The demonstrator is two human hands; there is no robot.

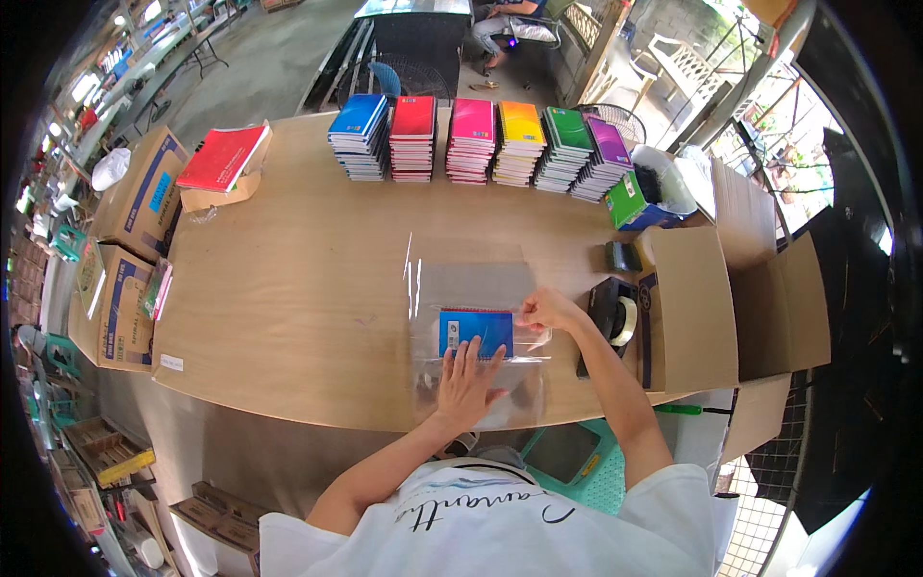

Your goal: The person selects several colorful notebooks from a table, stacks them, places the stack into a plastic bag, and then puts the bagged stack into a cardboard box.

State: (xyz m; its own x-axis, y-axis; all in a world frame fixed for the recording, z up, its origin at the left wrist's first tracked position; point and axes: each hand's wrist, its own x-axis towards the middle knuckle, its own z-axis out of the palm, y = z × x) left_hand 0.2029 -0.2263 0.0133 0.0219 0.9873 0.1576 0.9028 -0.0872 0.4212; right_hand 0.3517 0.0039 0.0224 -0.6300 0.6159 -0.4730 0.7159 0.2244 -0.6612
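A small blue spiral notebook (488,333) lies flat on a clear plastic sheet (471,279) near the table's front edge. My left hand (465,387) rests on the notebook's lower part, fingers outstretched and apart. At the notebook's right edge, my right hand (546,312) is closed with its fingers curled, pinching the plastic sheet. Shiny film shows just below that hand, though its fingertips are partly hidden. Part of the sheet reaches beyond the notebook toward me.
Colour-sorted notebook stacks (469,144) line the table's far side. On the right are a tape dispenser (608,327), a dark block (623,257), a bin (663,197) and an open carton (697,303). Cartons (130,298) and a red book (223,159) sit left.
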